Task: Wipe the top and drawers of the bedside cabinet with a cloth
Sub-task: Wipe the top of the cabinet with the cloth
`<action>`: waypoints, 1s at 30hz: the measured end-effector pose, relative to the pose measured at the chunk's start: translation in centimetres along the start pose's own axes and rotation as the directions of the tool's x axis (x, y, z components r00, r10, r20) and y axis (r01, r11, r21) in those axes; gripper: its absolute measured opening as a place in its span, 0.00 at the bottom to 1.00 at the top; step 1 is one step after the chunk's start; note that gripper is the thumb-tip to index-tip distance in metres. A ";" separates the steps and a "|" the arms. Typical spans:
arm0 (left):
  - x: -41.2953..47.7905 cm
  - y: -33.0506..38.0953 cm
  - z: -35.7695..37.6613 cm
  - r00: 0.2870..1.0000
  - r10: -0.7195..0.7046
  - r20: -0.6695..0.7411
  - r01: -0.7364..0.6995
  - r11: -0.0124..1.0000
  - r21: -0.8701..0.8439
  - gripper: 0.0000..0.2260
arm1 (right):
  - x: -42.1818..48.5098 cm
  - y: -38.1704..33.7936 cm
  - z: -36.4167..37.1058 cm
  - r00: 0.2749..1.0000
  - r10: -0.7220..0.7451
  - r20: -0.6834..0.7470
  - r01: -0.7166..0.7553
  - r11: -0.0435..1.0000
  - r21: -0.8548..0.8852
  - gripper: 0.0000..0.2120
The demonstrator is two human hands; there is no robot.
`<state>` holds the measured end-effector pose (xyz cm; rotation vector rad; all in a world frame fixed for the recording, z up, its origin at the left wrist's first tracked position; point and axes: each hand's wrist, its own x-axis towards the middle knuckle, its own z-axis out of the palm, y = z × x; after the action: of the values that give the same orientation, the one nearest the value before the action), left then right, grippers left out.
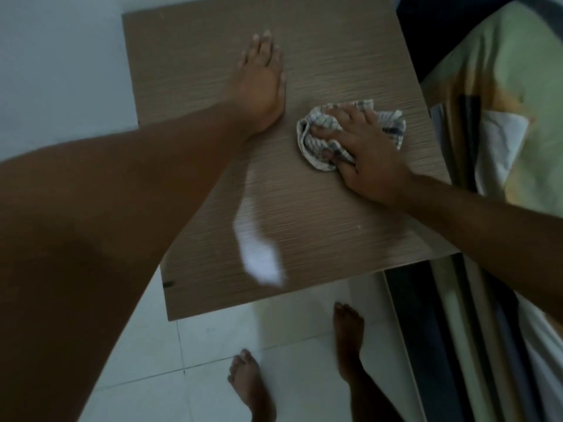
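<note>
Left arm (122,208) fills the near view, reaching across. Right fingers (323,134) are clenched into the bunched cloth (318,120), thumb tucked in a fold. The right hand (365,153) presses it on the cabinet top (304,214), right of centre. Left hand (262,77) lies flat at the far middle, fingers straight, holding nothing, bracing.

My read: top wipe under way, drawers not in view. To do it well I'd put palm weight on the cloth, run overlapping strokes along the grain out to each edge, then lift the bracing hand and cover its patch. Bed (502,86) sits tight against the right edge, so the cloth could snag there.
</note>
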<state>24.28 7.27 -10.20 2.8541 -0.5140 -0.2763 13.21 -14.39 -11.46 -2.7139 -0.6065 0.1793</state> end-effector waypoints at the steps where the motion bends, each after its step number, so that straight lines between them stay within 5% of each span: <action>1: -0.3 0.1 0.1 1.000 0.000 0.001 0.000 1.000 -0.004 0.25 | -1.3 -0.4 0.2 1.000 -0.002 0.003 0.002 1.000 0.019 0.21; 14: -3.8 2.0 1.0 1.000 0.005 -0.007 -0.005 1.000 -0.010 0.26 | -18.4 -6.0 3.0 1.000 0.005 0.029 -0.008 0.993 0.120 0.28; 17: -4.6 2.0 1.2 0.999 -0.002 -0.032 0.001 1.000 -0.024 0.26 | -22.3 -7.9 3.3 0.988 0.036 0.149 -0.068 0.974 0.216 0.37; 19: -5.1 2.1 1.2 0.999 -0.019 -0.037 0.018 0.999 -0.027 0.26 | -24.0 -9.3 3.0 0.976 0.062 0.208 -0.135 0.924 0.358 0.33; 22: -5.2 2.1 0.8 0.999 -0.040 -0.026 0.039 0.999 -0.016 0.26 | -23.2 -10.7 1.3 0.996 0.055 0.072 -0.082 0.887 0.454 0.21; 30: -3.3 0.4 -0.1 0.994 -0.102 -0.049 0.098 0.992 -0.080 0.26 | -9.9 -8.3 -3.0 0.960 0.217 -0.179 -0.099 0.856 0.507 0.23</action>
<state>21.17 8.13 -9.52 2.8073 -0.3423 -0.2315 1.65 -12.64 -5.19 -2.2349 -0.2227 0.0478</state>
